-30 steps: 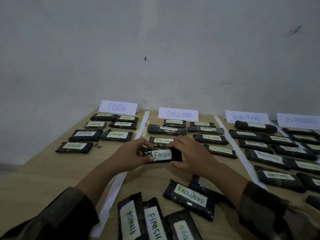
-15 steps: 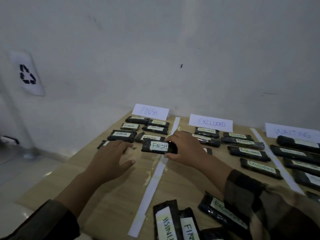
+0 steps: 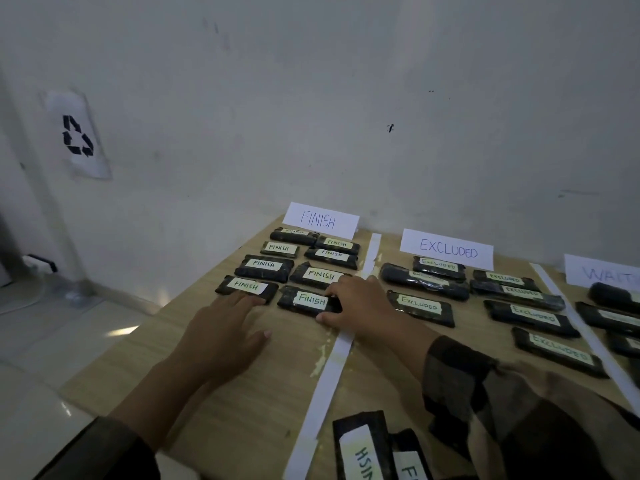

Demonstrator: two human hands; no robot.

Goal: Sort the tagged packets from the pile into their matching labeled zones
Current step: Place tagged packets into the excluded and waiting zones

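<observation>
The right hand (image 3: pixel 360 306) grips the right end of a dark packet (image 3: pixel 304 300) tagged FINISH. Its thumb is curled on the near edge and its fingers are curled over the far edge, and the wrist crosses the white paper strip (image 3: pixel 329 379) that divides the table (image 3: pixel 221 403) into zones. The packet sits in the FINISH zone at the far-left corner of the surface, as the near right one of eight laid in two columns below the FINISH sign (image 3: pixel 320 220); whether it is fully down on the wood cannot be told. Just to its left, across a narrow gap, lies the corner packet (image 3: pixel 246 287), whose left end comes close to the table's left edge. The left hand (image 3: pixel 221 327) lies flat on the wood with straight, spread fingers, holding nothing, its fingertips reaching the near edge of that corner packet. On the near side of this row, bare wood runs between the left edge and the strip down to the near edge, where the pile (image 3: pixel 360 448) of tagged packets lies just right of the strip. Right of the strip the EXCLUDED packets (image 3: pixel 419 307) lie below the EXCLUDED sign (image 3: pixel 446 250), with small gaps between them and a band of bare wood beside the strip. A second strip (image 3: pixel 554 289) bounds that zone on its right, and beyond it a WAITING sign (image 3: pixel 604 273) is cut by the frame.
</observation>
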